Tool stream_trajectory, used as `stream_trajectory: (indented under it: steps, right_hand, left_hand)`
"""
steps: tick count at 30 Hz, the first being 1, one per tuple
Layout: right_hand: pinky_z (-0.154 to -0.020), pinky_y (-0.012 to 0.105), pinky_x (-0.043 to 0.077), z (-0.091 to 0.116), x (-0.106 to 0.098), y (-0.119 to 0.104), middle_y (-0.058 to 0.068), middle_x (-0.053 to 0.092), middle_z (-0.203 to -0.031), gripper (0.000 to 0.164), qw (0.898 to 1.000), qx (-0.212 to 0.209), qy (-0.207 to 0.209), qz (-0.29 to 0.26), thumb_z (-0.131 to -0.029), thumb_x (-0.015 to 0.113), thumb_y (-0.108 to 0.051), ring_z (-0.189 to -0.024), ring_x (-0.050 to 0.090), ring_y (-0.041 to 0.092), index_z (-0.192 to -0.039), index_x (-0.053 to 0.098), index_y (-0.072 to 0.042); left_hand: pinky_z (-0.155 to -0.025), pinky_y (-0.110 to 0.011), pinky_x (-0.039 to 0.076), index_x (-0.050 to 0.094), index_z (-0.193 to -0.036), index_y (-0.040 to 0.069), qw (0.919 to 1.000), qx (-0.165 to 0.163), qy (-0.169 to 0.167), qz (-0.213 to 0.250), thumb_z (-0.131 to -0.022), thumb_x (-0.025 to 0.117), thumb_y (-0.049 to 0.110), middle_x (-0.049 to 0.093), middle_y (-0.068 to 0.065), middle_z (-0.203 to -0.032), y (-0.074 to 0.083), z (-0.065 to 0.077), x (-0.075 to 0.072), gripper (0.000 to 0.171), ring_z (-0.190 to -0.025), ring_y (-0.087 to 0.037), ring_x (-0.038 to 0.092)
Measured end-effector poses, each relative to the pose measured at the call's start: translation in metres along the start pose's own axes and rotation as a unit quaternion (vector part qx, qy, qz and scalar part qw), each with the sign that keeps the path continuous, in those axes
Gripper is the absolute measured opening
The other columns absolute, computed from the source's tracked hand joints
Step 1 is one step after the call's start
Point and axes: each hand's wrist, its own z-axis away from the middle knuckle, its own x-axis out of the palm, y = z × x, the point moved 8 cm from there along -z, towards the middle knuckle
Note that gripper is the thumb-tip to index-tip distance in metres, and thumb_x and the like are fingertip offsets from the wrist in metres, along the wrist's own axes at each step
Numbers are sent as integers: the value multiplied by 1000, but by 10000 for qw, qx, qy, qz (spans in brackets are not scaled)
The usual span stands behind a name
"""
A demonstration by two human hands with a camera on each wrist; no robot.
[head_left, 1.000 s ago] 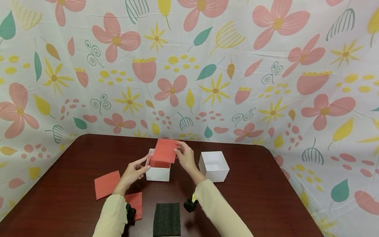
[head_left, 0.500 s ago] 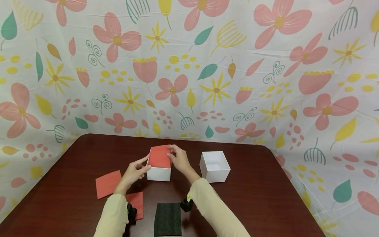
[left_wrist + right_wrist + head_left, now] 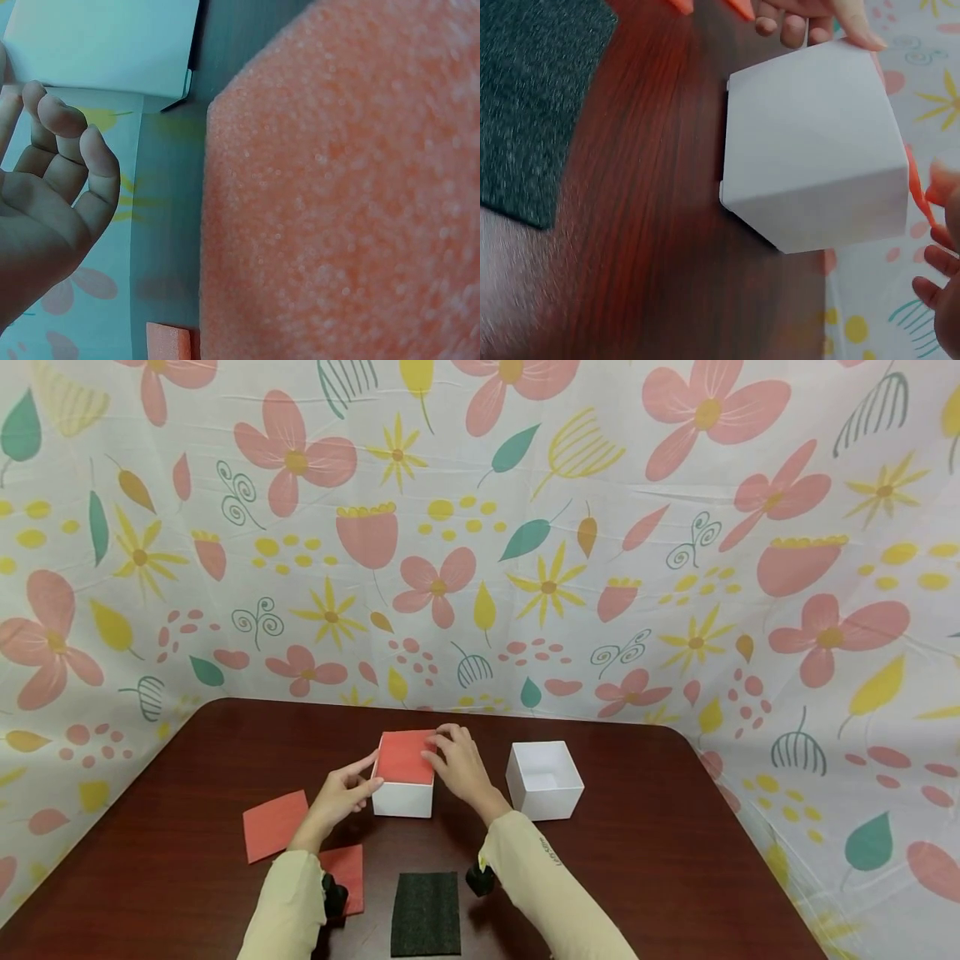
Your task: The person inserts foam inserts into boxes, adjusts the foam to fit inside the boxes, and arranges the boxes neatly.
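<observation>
A red felt sheet (image 3: 403, 758) lies over the open top of a white box (image 3: 402, 801). My left hand (image 3: 336, 800) steadies this box from its left side, the thumb at the near corner and the index finger along the side. At the sheet's right edge, my right hand (image 3: 459, 766) pinches the felt between thumb and fingers. The right wrist view shows that edge curling up (image 3: 919, 187) past the box wall (image 3: 814, 127). What lies beneath the sheet is hidden.
A second white box (image 3: 543, 781) stands to the right with its top open. Two more red felt sheets lie at the left, one flat (image 3: 275, 827) and one (image 3: 348, 870) partly under the left forearm. A dark felt sheet (image 3: 425, 914) lies at the table's front.
The right hand has brought the red felt sheet down and left, from tilted above the white box to flat across its top. The left hand keeps its hold on the box.
</observation>
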Motion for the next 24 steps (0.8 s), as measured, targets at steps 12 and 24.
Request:
stream_trajectory:
  steps: [12, 24]
  right_hand:
    - [-100, 41, 25, 3, 15, -1, 15, 34, -137, 51, 9936, 63, -1052, 400, -84, 55, -48, -127, 29, 27, -113, 63, -7]
    - [-99, 43, 27, 3, 23, 3, 15, 26, -142, 46, 9865, 536, -1448, -540, -83, 58, -47, -129, 23, 27, -106, 66, -8]
  left_hand:
    - [-53, -31, 44, 38, -137, 15, 10000, -54, -39, -33, -86, 61, 24, 50, -19, -73, 1, 2, 0, 57, -56, -16, 45]
    - [-54, -30, 44, 36, -137, 4, 10000, 0, -76, -43, -89, 57, 14, 49, -25, -73, 33, 17, 3, 53, -57, -19, 45]
